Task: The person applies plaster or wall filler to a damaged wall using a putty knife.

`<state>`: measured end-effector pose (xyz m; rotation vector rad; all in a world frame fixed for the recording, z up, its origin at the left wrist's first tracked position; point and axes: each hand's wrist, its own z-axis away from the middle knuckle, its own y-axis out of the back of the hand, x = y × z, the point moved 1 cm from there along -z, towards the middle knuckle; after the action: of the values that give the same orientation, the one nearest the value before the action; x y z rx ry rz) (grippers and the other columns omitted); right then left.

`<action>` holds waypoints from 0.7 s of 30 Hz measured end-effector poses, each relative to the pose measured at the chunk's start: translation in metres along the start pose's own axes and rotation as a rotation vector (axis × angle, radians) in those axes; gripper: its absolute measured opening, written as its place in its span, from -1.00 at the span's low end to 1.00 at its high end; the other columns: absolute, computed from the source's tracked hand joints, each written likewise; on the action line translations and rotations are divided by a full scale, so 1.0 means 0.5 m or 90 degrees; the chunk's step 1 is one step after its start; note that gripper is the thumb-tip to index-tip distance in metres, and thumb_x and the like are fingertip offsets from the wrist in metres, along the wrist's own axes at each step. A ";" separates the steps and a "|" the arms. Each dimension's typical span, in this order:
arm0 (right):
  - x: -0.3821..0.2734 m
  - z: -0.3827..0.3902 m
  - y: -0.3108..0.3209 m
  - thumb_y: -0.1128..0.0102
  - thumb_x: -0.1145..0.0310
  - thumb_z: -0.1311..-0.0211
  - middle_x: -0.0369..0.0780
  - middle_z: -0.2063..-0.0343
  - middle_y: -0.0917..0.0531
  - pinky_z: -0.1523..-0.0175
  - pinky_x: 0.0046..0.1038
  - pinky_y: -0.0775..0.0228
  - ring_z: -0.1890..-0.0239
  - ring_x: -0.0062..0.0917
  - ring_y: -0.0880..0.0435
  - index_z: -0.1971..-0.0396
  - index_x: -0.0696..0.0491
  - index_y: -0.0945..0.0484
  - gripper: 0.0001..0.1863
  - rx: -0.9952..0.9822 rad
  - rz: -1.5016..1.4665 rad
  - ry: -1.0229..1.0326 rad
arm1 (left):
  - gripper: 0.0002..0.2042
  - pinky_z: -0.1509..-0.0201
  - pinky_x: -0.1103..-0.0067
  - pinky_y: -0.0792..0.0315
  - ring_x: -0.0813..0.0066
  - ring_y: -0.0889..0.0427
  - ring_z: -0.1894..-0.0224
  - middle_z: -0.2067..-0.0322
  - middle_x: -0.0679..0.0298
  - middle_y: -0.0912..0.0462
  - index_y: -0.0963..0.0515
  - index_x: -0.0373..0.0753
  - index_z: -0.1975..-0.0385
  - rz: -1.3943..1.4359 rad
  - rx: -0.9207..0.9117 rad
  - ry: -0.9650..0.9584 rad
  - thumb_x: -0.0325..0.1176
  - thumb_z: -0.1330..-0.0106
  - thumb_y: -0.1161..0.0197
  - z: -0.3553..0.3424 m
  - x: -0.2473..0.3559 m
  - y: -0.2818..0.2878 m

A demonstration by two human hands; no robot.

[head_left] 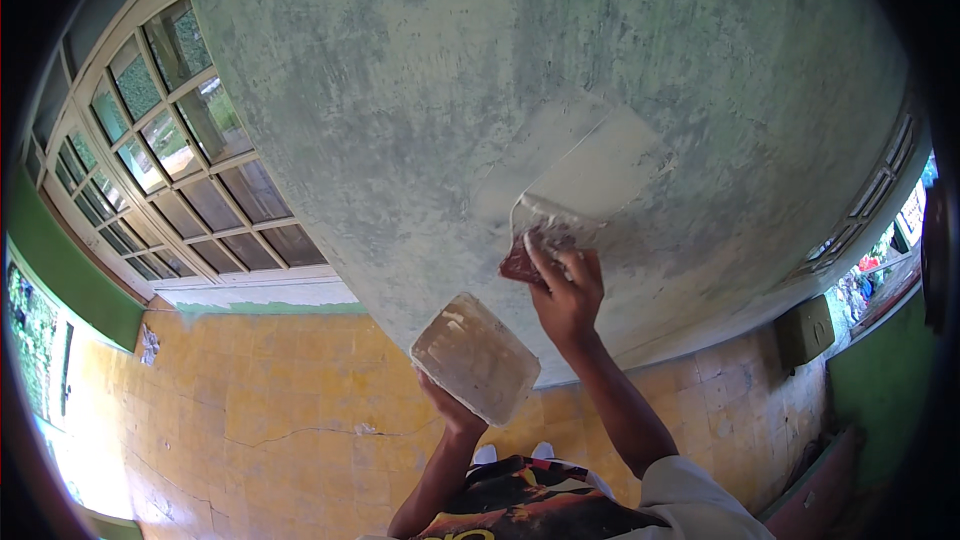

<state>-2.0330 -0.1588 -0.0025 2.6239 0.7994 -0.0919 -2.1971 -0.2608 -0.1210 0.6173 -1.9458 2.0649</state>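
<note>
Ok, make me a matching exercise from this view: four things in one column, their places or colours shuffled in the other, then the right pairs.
Things:
1. Scraper
2. Pale rectangular piece
3. Floor tiles
4. Glass panes

Places or colours:
A. Yellow-orange
B. Set in a pale frame at the picture's left
C. In the right hand, by the green-grey wall
D. In the left hand

Right pairs: 1-C, 2-D, 3-A, 4-B
</note>
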 end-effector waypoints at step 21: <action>-0.018 -0.177 0.091 -0.35 0.62 0.07 -0.26 -0.01 -0.62 -0.19 -0.24 -0.46 -0.07 -0.30 -0.54 -0.22 -0.11 -0.72 -0.29 0.078 0.037 0.030 | -0.23 -0.40 0.11 -0.45 0.13 -0.51 -0.34 -0.35 0.24 -0.46 -0.32 -0.02 -0.47 0.135 -0.085 0.009 0.42 -0.48 0.12 0.020 0.020 0.009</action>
<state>-2.0202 -0.1635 0.0964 2.7726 0.7558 -0.0646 -2.2067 -0.2720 -0.1203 0.3812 -2.2024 2.0274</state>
